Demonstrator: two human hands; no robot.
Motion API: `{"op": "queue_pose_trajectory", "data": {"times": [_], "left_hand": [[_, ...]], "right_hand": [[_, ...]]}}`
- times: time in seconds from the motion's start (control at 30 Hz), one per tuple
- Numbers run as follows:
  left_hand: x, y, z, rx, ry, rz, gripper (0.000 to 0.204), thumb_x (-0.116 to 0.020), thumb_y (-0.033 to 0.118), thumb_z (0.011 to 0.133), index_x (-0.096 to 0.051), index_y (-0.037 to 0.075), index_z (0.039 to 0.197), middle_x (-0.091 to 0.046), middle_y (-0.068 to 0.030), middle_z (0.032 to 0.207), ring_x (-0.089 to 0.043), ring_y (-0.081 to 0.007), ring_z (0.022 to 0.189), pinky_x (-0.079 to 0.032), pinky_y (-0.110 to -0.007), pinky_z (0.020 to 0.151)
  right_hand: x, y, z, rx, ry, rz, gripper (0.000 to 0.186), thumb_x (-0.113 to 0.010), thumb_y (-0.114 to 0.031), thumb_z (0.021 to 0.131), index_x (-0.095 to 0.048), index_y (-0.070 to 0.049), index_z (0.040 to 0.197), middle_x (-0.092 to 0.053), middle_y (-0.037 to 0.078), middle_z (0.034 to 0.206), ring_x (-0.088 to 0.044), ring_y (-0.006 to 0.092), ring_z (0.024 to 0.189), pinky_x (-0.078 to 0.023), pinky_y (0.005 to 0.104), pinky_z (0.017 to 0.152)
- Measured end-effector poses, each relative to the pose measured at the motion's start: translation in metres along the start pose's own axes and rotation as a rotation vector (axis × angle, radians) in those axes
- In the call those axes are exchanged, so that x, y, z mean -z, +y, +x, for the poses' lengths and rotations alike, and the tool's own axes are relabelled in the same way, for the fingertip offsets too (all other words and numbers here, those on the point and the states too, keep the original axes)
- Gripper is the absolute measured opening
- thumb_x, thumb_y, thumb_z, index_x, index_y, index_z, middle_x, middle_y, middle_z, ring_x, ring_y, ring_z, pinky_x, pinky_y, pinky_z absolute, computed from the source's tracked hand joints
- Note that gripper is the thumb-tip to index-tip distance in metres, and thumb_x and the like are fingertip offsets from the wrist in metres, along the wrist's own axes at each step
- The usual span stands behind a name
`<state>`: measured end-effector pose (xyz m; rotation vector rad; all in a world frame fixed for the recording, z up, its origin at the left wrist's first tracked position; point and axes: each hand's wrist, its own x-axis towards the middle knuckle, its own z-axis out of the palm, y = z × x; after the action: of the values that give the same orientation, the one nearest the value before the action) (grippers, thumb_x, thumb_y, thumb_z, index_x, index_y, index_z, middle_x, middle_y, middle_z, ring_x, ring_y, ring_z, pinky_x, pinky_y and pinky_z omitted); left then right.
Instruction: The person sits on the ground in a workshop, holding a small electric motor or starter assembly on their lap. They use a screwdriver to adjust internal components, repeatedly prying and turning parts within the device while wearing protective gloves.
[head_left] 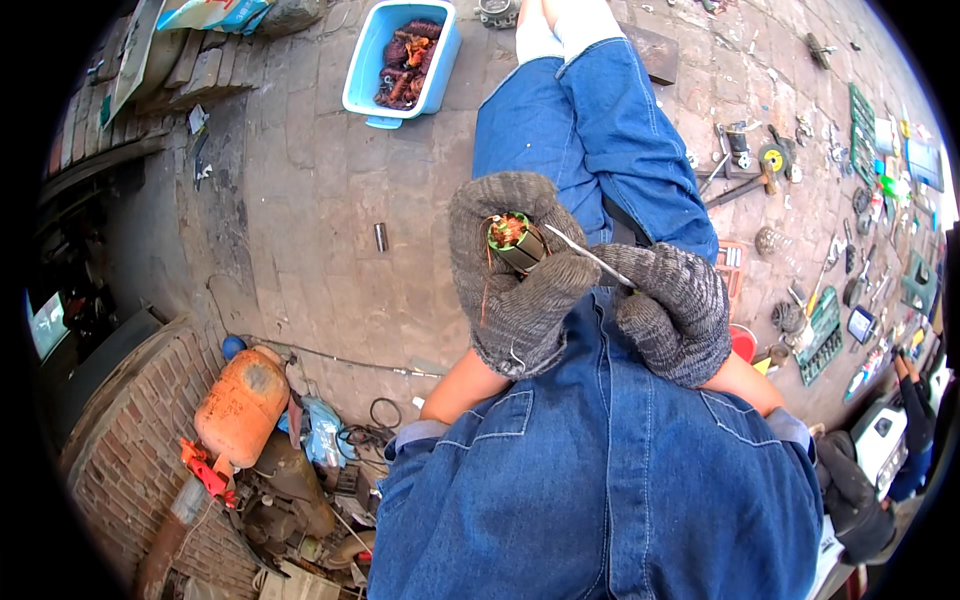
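Both hands wear dark grey knitted gloves and meet above my lap. My left hand [535, 310] is closed around a small motor armature [520, 252], whose dark slotted core, green insulation and cut copper wire ends face up. A loose copper strand hangs down beside the armature along the glove. In my right hand [685, 315] is a thin metal pick [588, 256], pinched between thumb and fingers. It slants up and left, its tip close to the armature's right side. The glove covers the armature's lower end, and whether the pick touches it I cannot tell.
A light blue tub [450, 72] of copper windings stands ahead on the brick paving. A small metal cylinder [380, 237] lies to the left. Rightward are a hammer [745, 188], an angle grinder [780, 157] and green tool cases [822, 335]. An orange gas cylinder [240, 405] lies at lower left.
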<state>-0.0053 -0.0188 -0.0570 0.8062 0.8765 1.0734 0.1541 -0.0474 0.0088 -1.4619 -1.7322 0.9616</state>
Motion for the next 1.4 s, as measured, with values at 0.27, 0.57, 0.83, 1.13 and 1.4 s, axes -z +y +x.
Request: {"op": "queue_pose_trajectory", "data": {"times": [0.27,0.57,0.83,1.13,1.4], "left_hand": [[0.011,-0.001,-0.008,0.286,-0.142,-0.214,0.058,-0.069,0.001,0.065,-0.04,0.003,0.115,-0.052,-0.0073,0.103,-0.053,-0.014,0.09,-0.047,-0.026,0.076],[0.015,-0.006,-0.016,0.343,-0.154,-0.289,0.05,-0.068,0.003,0.066,-0.044,0.002,0.111,-0.054,-0.0076,0.101,-0.054,-0.0152,0.087,-0.047,-0.027,0.075],[0.012,-0.005,-0.015,0.283,-0.125,-0.235,0.044,-0.067,0.004,0.067,-0.046,0.002,0.106,-0.055,-0.0079,0.098,-0.055,-0.0162,0.085,-0.046,-0.027,0.074],[0.0,0.001,-0.007,0.027,-0.007,0.06,0.038,-0.065,0.007,0.068,-0.05,0.002,0.101,-0.056,-0.0083,0.096,-0.055,-0.0173,0.082,-0.046,-0.028,0.072],[-0.012,0.01,0.01,-0.371,0.171,0.642,0.032,-0.064,0.008,0.068,-0.053,0.002,0.097,-0.057,-0.0086,0.093,-0.056,-0.0183,0.079,-0.046,-0.029,0.071]], "right_hand": [[-0.002,0.005,-0.004,0.103,0.01,-0.102,0.038,-0.059,-0.023,0.074,-0.053,-0.007,0.109,-0.057,0.012,0.088,-0.055,0.0265,0.069,-0.043,0.0357,0.06],[0.011,-0.002,-0.007,-0.001,-0.259,-0.221,0.039,-0.056,-0.021,0.073,-0.054,-0.014,0.111,-0.05,0.009,0.068,-0.05,0.0251,0.061,-0.037,0.0355,0.054],[0.011,-0.002,-0.01,-0.004,-0.224,-0.202,0.039,-0.058,-0.019,0.071,-0.055,-0.012,0.11,-0.051,0.01,0.07,-0.051,0.0253,0.062,-0.038,0.0355,0.055],[0.009,-0.005,-0.011,-0.033,-0.283,-0.218,0.033,-0.062,-0.018,0.07,-0.057,-0.009,0.102,-0.055,0.01,0.078,-0.053,0.0264,0.068,-0.039,0.0349,0.058],[-0.011,0.002,-0.017,-0.037,-0.139,0.121,0.033,-0.056,-0.013,0.078,-0.053,-0.008,0.11,-0.059,0.01,0.091,-0.059,0.0232,0.077,-0.048,0.0324,0.064]]}}
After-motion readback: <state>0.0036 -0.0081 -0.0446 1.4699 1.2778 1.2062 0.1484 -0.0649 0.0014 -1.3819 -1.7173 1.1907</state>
